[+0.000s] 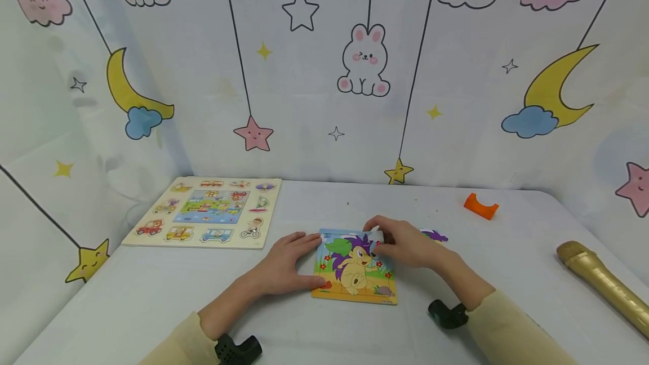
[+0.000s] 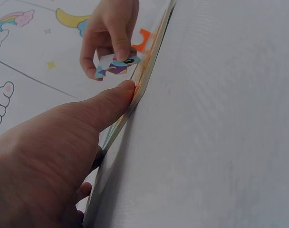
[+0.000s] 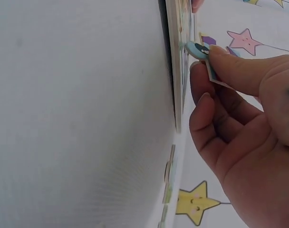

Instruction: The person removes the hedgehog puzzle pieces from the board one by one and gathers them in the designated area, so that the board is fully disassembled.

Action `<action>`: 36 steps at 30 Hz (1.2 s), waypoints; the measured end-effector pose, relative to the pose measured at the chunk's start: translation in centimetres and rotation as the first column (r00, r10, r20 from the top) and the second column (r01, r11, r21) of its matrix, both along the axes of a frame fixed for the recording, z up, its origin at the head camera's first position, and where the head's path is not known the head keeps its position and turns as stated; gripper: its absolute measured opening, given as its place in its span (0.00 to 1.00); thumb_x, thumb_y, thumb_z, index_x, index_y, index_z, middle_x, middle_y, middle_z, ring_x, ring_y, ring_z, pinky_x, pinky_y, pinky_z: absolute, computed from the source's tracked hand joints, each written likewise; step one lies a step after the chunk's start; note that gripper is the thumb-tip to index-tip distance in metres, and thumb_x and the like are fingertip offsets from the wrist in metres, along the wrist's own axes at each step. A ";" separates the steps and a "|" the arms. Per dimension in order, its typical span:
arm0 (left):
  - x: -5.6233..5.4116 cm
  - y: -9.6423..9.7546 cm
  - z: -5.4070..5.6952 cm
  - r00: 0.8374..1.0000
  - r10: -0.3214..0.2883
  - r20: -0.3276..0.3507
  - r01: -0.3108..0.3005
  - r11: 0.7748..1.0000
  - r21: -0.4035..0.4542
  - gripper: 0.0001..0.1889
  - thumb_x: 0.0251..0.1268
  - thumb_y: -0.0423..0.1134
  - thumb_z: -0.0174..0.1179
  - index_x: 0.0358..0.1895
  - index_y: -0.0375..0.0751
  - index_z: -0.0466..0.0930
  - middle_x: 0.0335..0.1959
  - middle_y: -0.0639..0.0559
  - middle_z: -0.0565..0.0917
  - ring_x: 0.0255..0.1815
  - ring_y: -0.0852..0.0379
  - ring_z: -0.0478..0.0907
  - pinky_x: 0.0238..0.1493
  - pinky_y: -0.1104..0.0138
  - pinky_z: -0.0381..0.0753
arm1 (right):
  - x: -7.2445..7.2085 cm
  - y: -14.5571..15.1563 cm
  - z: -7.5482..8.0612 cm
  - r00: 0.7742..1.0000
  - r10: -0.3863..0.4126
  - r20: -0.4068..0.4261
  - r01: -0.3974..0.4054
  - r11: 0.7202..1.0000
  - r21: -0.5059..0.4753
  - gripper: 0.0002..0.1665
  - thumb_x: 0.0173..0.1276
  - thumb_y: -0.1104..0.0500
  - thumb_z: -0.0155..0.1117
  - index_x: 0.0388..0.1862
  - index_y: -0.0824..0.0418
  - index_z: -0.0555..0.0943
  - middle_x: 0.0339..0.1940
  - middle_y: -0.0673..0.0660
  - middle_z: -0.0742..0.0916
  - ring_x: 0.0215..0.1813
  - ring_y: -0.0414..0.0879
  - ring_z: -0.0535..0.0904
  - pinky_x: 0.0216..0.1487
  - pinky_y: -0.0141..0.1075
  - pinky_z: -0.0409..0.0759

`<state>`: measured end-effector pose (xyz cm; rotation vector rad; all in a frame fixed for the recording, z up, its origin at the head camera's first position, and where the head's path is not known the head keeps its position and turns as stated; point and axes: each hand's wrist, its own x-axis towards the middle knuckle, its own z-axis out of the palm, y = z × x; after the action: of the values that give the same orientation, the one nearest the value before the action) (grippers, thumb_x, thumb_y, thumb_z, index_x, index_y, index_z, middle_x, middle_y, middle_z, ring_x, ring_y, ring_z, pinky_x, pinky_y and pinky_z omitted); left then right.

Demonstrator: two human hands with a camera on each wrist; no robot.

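A square jigsaw puzzle showing a yellow hedgehog with purple spines lies on the table in the head view. My left hand rests along its left side, fingers straight toward the upper corner and thumb on the lower left edge. Over the puzzle's upper right corner, my right hand pinches a puzzle piece between thumb and fingers. That piece is light blue and purple with a black patch, tilted in the left wrist view. In the right wrist view it overlaps the puzzle's edge.
Beyond the right hand lies a purple puzzle piece, partly hidden. A larger picture puzzle board with vehicles is at the back left. An orange curved piece and a gold microphone are on the right. A patterned curtain hangs behind.
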<state>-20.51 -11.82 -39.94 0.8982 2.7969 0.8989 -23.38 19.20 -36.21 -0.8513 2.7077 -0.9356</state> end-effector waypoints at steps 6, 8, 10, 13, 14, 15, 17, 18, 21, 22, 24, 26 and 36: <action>0.0 0.0 0.1 1.000 -0.001 -0.003 0.001 1.000 -0.001 0.45 0.57 0.63 0.68 0.75 0.42 0.68 0.75 0.49 0.69 0.77 0.40 0.54 0.73 0.42 0.53 | -0.1 0.5 0.4 0.999 -0.035 0.013 0.035 0.999 -0.033 0.20 0.71 0.60 0.69 0.59 0.54 0.77 0.30 0.51 0.76 0.35 0.47 0.72 0.31 0.34 0.72; 0.1 0.0 0.1 1.000 0.001 -0.003 -0.001 1.000 -0.003 0.46 0.57 0.63 0.68 0.75 0.42 0.68 0.75 0.49 0.69 0.78 0.40 0.54 0.74 0.42 0.53 | -0.1 0.7 0.6 0.999 -0.043 0.021 0.044 0.998 -0.045 0.20 0.70 0.60 0.69 0.59 0.54 0.76 0.29 0.51 0.76 0.35 0.48 0.73 0.31 0.34 0.72; 0.0 0.0 0.0 1.000 0.002 -0.005 -0.002 1.000 -0.005 0.46 0.57 0.63 0.68 0.75 0.42 0.68 0.75 0.49 0.69 0.78 0.40 0.54 0.74 0.42 0.53 | -0.1 1.0 0.9 0.998 -0.051 0.030 0.052 0.997 -0.052 0.21 0.70 0.60 0.69 0.59 0.54 0.76 0.29 0.52 0.76 0.35 0.48 0.73 0.31 0.35 0.72; 0.0 0.0 0.0 1.000 0.001 -0.009 -0.001 1.000 -0.007 0.46 0.57 0.63 0.68 0.75 0.42 0.68 0.75 0.49 0.69 0.78 0.40 0.54 0.74 0.42 0.53 | -0.2 1.5 1.3 0.997 -0.058 0.047 0.061 0.996 -0.063 0.22 0.70 0.60 0.69 0.60 0.54 0.75 0.28 0.52 0.77 0.34 0.48 0.74 0.33 0.36 0.74; 0.0 0.0 -0.1 1.000 0.001 -0.010 -0.001 1.000 -0.007 0.46 0.57 0.63 0.68 0.75 0.42 0.68 0.75 0.50 0.69 0.78 0.40 0.54 0.74 0.42 0.53 | -0.2 1.7 1.5 0.997 -0.057 0.054 0.061 0.996 -0.072 0.22 0.70 0.60 0.69 0.60 0.55 0.75 0.28 0.53 0.79 0.34 0.48 0.75 0.34 0.37 0.75; 0.0 0.0 -0.1 1.000 0.001 -0.011 -0.001 1.000 -0.007 0.46 0.57 0.64 0.68 0.75 0.42 0.68 0.75 0.50 0.69 0.78 0.40 0.54 0.74 0.42 0.53 | -0.3 2.0 1.6 0.996 -0.061 0.059 0.066 0.995 -0.074 0.22 0.70 0.60 0.69 0.60 0.55 0.74 0.29 0.53 0.79 0.34 0.49 0.76 0.35 0.37 0.76; 0.0 0.0 -0.1 1.000 0.001 -0.010 -0.001 1.000 -0.007 0.46 0.57 0.64 0.68 0.75 0.42 0.68 0.75 0.50 0.68 0.78 0.40 0.54 0.73 0.42 0.53 | -0.3 2.5 2.0 0.995 -0.064 0.070 0.070 0.994 -0.084 0.23 0.70 0.61 0.69 0.61 0.56 0.74 0.29 0.54 0.81 0.34 0.51 0.77 0.36 0.38 0.78; 0.0 0.0 -0.1 1.000 0.002 -0.009 -0.002 1.000 -0.007 0.46 0.57 0.64 0.68 0.75 0.43 0.68 0.75 0.50 0.68 0.78 0.40 0.54 0.73 0.42 0.53 | -0.3 2.8 2.1 0.995 -0.066 0.074 0.073 0.993 -0.090 0.23 0.70 0.61 0.69 0.61 0.57 0.73 0.29 0.54 0.82 0.34 0.52 0.78 0.36 0.38 0.78; -0.1 0.0 -0.1 1.000 0.001 -0.008 -0.001 1.000 -0.006 0.46 0.57 0.64 0.68 0.75 0.43 0.68 0.75 0.50 0.68 0.78 0.40 0.54 0.73 0.42 0.53 | -0.2 3.7 2.4 0.993 -0.084 0.085 0.093 0.990 -0.102 0.22 0.71 0.61 0.68 0.61 0.58 0.73 0.33 0.54 0.83 0.36 0.53 0.80 0.40 0.42 0.81; -0.1 0.0 -0.1 1.000 0.000 -0.010 0.000 1.000 -0.007 0.46 0.57 0.64 0.68 0.75 0.43 0.68 0.75 0.50 0.69 0.78 0.40 0.54 0.73 0.42 0.53 | -0.2 4.1 2.4 0.992 -0.093 0.085 0.101 0.989 -0.105 0.22 0.71 0.60 0.67 0.61 0.58 0.73 0.36 0.54 0.84 0.37 0.53 0.81 0.41 0.42 0.81; -0.1 0.0 -0.2 1.000 0.000 -0.015 0.000 1.000 -0.008 0.46 0.57 0.64 0.68 0.75 0.42 0.68 0.75 0.50 0.69 0.77 0.40 0.55 0.73 0.42 0.53 | -0.2 5.0 2.4 0.991 -0.113 0.074 0.120 0.987 -0.102 0.21 0.72 0.60 0.67 0.61 0.58 0.74 0.39 0.54 0.84 0.38 0.51 0.81 0.42 0.42 0.82; -0.1 0.0 -0.2 1.000 0.000 -0.020 0.000 1.000 -0.010 0.46 0.57 0.64 0.68 0.75 0.42 0.68 0.75 0.50 0.69 0.77 0.41 0.55 0.73 0.42 0.53 | -0.2 5.9 2.3 0.989 -0.138 0.056 0.143 0.985 -0.092 0.20 0.72 0.60 0.67 0.60 0.58 0.75 0.40 0.54 0.83 0.38 0.50 0.80 0.41 0.40 0.82; 0.0 0.0 -0.1 1.000 0.001 -0.010 -0.001 1.000 -0.007 0.46 0.58 0.64 0.68 0.75 0.42 0.68 0.75 0.50 0.68 0.78 0.40 0.54 0.73 0.42 0.53 | -0.5 10.6 2.2 0.968 -0.250 0.019 0.251 0.967 -0.054 0.21 0.72 0.56 0.67 0.61 0.59 0.76 0.34 0.55 0.81 0.37 0.52 0.75 0.34 0.38 0.78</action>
<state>-20.51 -11.84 -40.05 0.9024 2.8077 0.8860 -23.91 29.85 -34.04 -0.5158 2.8371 -1.0645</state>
